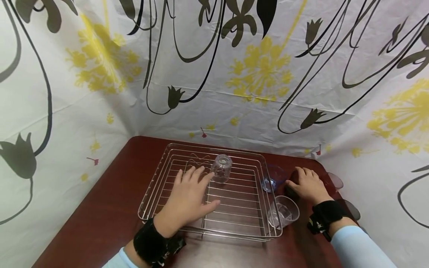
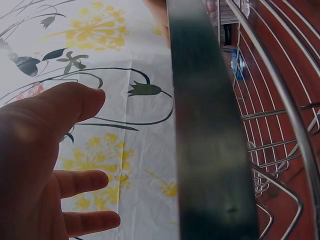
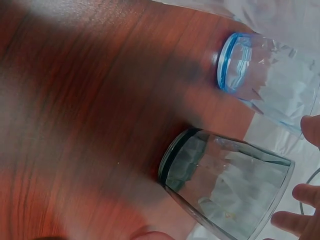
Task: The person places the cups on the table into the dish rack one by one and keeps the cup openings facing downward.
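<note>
My left hand (image 1: 187, 197) hovers palm down over a wire rack (image 1: 214, 149), its fingers spread and holding nothing. Just beyond its fingertips, a clear glass (image 1: 222, 169) stands upside down in the rack. My right hand (image 1: 309, 184) reaches over a dark-tinted glass (image 3: 225, 185) on the right side of the table, largely covered by the hand in the head view. The right wrist view has its fingertips (image 3: 290, 222) right at that glass's rim and the thumb beside the rim of a blue-tinted glass (image 3: 245, 65).
A clear glass (image 1: 289, 212) and the blue glass stand along the rack's right side. Farther right, a reddish glass (image 1: 333, 181) and another tinted glass (image 1: 352, 210) stand near the table's edge. A patterned cloth (image 1: 214, 123) hangs behind the dark red table (image 1: 97, 208).
</note>
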Tool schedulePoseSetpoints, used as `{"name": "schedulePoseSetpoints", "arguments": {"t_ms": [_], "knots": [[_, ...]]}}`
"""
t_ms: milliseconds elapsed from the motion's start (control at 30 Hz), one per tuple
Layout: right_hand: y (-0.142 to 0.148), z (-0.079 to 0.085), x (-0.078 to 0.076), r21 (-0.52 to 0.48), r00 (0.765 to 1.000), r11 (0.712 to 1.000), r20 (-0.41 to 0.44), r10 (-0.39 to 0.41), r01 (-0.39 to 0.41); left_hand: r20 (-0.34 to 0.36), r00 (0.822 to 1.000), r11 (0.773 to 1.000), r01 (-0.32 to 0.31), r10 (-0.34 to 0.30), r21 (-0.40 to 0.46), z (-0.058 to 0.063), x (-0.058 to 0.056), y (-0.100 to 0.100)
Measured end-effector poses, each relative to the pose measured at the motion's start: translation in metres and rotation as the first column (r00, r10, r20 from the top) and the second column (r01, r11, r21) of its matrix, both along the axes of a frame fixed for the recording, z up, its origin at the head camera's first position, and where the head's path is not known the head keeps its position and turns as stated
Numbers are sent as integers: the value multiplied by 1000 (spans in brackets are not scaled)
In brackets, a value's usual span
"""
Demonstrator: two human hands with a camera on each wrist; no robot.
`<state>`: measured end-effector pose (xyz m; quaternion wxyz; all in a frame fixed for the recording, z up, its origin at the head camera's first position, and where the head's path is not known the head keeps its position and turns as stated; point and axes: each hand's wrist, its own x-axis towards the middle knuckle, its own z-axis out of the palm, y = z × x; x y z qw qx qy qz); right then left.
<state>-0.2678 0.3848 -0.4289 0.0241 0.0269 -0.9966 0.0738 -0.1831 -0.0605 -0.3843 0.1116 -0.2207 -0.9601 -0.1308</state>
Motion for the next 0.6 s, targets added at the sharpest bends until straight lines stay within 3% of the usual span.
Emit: {"name": "schedulePoseSetpoints", "arguments": {"t_ms": [600], "knots": [[7, -8, -5, 10, 1000, 1000, 27, -10, 10, 9, 1000, 1000, 7, -7, 12, -3, 1, -1]]}}
